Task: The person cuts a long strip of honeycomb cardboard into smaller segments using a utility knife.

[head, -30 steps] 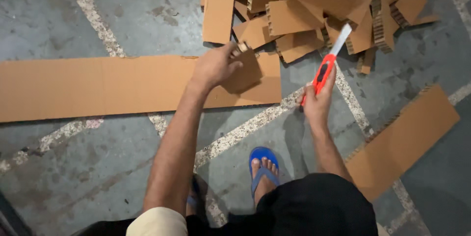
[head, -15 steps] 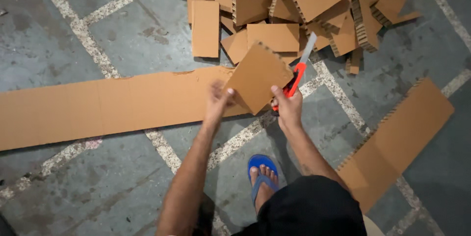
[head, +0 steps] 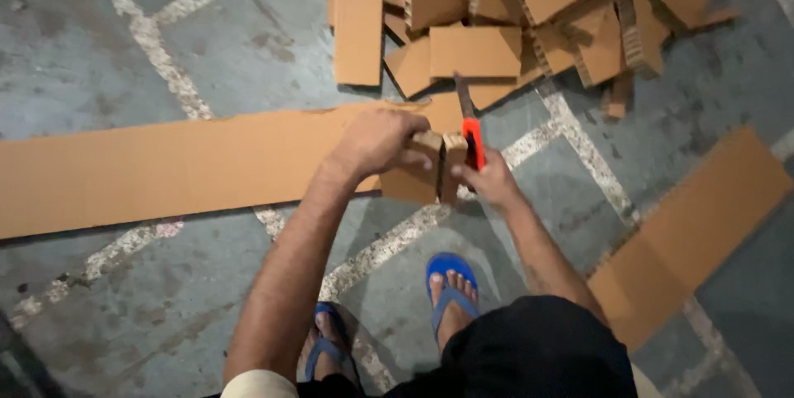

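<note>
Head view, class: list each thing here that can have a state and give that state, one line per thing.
Utility knife: blade extended, held upright.
Cardboard piece: lifted, gripped on edge.
Long cardboard strip: flat on floor.
Cut cardboard pieces: heaped loosely.
Left hand: closed on piece.
Right hand: closed on knife.

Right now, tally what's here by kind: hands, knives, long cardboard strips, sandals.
Hands: 2, left hand and right hand
Red utility knife: 1
Long cardboard strips: 2
Blue sandals: 2
Total: 7
</note>
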